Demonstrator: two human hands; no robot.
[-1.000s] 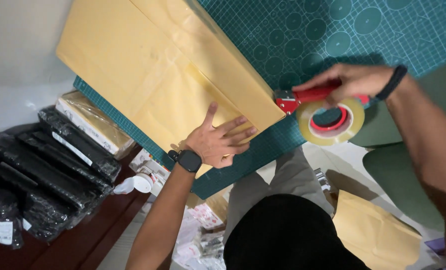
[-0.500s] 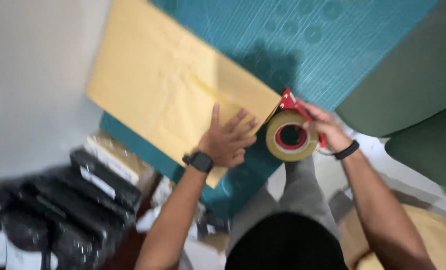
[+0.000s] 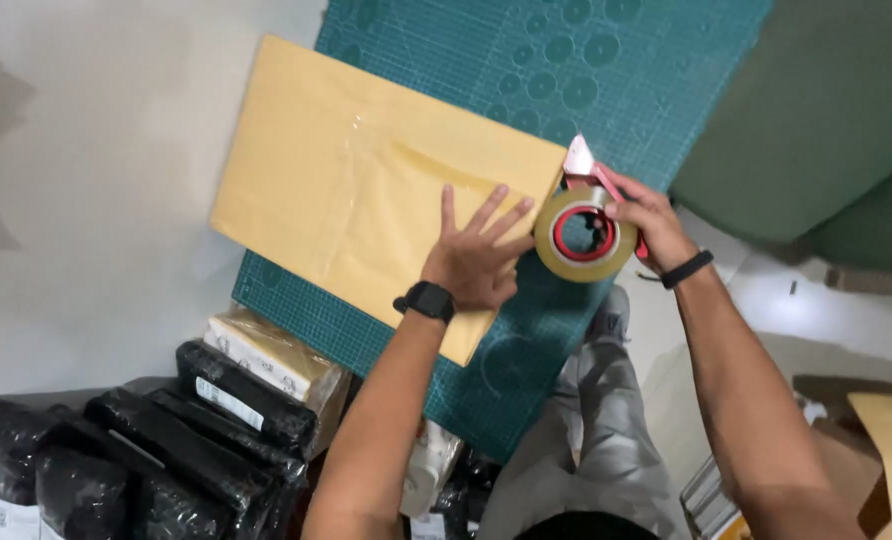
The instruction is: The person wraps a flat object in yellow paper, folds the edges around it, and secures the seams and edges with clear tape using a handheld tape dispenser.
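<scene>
The left hand [image 3: 478, 262] lies flat, fingers spread, on a big yellow envelope [image 3: 366, 180]. The right hand [image 3: 649, 222] grips a tape roll [image 3: 586, 235] at the envelope's edge, over a green mat [image 3: 606, 70].

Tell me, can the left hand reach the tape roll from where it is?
Probably yes. The left hand lies flat on the yellow envelope, and the tape roll sits just past its fingertips, held by the right hand. Nothing lies between them.
</scene>
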